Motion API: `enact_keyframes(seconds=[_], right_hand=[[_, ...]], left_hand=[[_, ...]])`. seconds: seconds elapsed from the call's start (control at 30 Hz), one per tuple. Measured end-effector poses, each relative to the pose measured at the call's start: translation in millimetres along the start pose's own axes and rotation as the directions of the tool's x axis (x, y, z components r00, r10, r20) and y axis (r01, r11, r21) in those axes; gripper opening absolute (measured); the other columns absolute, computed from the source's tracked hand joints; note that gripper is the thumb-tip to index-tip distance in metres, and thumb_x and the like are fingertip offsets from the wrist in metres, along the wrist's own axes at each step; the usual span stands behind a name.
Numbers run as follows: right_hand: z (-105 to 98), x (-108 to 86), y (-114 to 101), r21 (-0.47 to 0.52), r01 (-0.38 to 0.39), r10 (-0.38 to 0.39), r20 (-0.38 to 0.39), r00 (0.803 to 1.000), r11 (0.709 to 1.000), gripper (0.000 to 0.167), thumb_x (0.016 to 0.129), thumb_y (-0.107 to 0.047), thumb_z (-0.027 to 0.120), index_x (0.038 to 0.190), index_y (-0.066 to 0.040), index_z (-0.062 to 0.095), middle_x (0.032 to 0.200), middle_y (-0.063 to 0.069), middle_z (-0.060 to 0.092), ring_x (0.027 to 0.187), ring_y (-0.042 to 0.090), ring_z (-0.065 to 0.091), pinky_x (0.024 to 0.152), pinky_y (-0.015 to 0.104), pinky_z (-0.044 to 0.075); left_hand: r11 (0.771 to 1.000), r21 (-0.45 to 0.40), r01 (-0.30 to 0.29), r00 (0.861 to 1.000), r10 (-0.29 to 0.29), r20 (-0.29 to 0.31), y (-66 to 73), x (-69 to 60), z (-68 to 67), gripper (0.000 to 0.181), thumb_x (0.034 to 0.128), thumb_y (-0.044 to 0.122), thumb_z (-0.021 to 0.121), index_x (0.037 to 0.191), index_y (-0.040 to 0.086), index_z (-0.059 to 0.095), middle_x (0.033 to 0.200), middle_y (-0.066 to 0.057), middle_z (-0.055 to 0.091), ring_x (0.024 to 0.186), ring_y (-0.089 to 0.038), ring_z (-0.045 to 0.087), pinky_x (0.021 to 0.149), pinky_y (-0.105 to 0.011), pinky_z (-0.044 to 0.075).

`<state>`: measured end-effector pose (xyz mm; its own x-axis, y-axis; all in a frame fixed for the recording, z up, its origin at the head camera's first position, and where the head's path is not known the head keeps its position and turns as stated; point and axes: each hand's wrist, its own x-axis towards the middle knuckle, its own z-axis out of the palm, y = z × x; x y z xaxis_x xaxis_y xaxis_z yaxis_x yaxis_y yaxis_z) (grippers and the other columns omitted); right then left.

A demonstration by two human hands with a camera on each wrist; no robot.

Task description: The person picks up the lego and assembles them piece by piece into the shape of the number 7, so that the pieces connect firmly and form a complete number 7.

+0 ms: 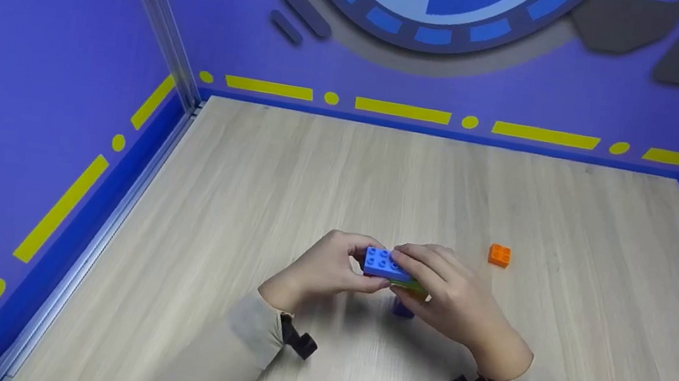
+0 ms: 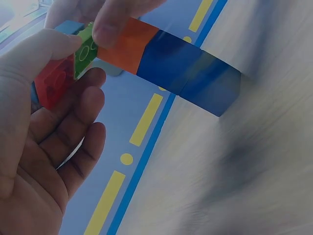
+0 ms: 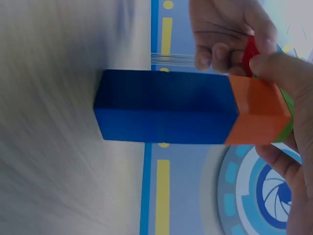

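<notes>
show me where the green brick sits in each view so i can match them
Head: green brick right of and below centre, under the blue brick, mostly hidden.
Left wrist: green brick upper left, between red brick and orange brick.
Right wrist: green brick at the right edge, partly covered.
Shared landmark: the dark blue column, in all three.

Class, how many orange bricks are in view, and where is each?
2: one loose orange brick on the table, and one stacked orange brick between the green brick and the blue section. Others may be hidden.
</notes>
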<state>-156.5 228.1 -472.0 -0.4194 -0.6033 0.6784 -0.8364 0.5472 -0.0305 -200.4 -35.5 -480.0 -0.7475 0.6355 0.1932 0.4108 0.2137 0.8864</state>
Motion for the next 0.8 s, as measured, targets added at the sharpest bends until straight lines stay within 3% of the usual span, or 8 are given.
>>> enact_keyframes(seconds=[0.1,0.23,0.47,0.7,0.8], right_hand=[[4.2,0.5,-3.7,-0.006,-0.005,0.004,-0.037,0.999,1.000,0.049,0.101,-0.024,0.089,0.144,-0.006,0.076,0.129,0.013,0.082,0.112,0.031,0.082,0.097,0.046,0.069],[7.5,1.4,-6.0,-0.023,0.015,-0.017,-0.090,0.996,1.000,0.040,0.113,-0.030,0.070,0.143,-0.005,0.076,0.128,0.014,0.083,0.106,0.031,0.084,0.090,0.044,0.071],[7.8,1.3,-5.7,-0.033,0.059,-0.063,-0.114,0.991,0.998,0.038,0.116,-0.029,0.065,0.141,-0.004,0.078,0.126,0.015,0.084,0.104,0.031,0.084,0.088,0.043,0.071],[7.7,1.7,-5.1,-0.039,0.080,-0.085,-0.132,0.988,0.996,0.037,0.116,-0.028,0.065,0.139,-0.003,0.079,0.123,0.016,0.085,0.103,0.031,0.085,0.087,0.044,0.071],[8.4,2.7,-5.0,-0.030,0.087,-0.090,-0.149,0.985,0.996,0.036,0.115,-0.027,0.067,0.138,-0.003,0.079,0.123,0.016,0.086,0.102,0.031,0.085,0.086,0.044,0.071]], left_hand=[[1.000,-0.005,-0.004,1.000,0.004,-0.004,0.6,-0.4,-0.6,0.028,0.0941,0.018,0.091,0.119,0.008,0.085,0.108,-0.006,0.086,0.092,-0.004,0.069,0.088,-0.050,0.065],[1.000,-0.011,-0.007,1.000,0.007,-0.007,2.4,-0.7,-1.2,0.028,0.0939,0.016,0.092,0.120,0.006,0.085,0.110,-0.007,0.086,0.094,-0.004,0.071,0.090,-0.050,0.067],[1.000,-0.027,0.010,1.000,-0.010,-0.002,2.9,-0.5,-1.1,0.032,0.0936,0.017,0.093,0.122,0.005,0.084,0.114,-0.009,0.087,0.095,-0.003,0.074,0.090,-0.050,0.068],[0.999,-0.049,0.019,1.000,-0.018,0.004,2.6,-0.2,0.0,0.032,0.0925,0.016,0.093,0.121,0.005,0.085,0.113,-0.009,0.087,0.093,-0.002,0.074,0.087,-0.028,0.063],[0.998,-0.053,0.026,1.000,-0.026,-0.001,2.9,-0.5,0.4,0.034,0.0918,0.016,0.094,0.121,0.004,0.084,0.114,-0.009,0.086,0.094,-0.006,0.075,0.086,-0.026,0.062]])
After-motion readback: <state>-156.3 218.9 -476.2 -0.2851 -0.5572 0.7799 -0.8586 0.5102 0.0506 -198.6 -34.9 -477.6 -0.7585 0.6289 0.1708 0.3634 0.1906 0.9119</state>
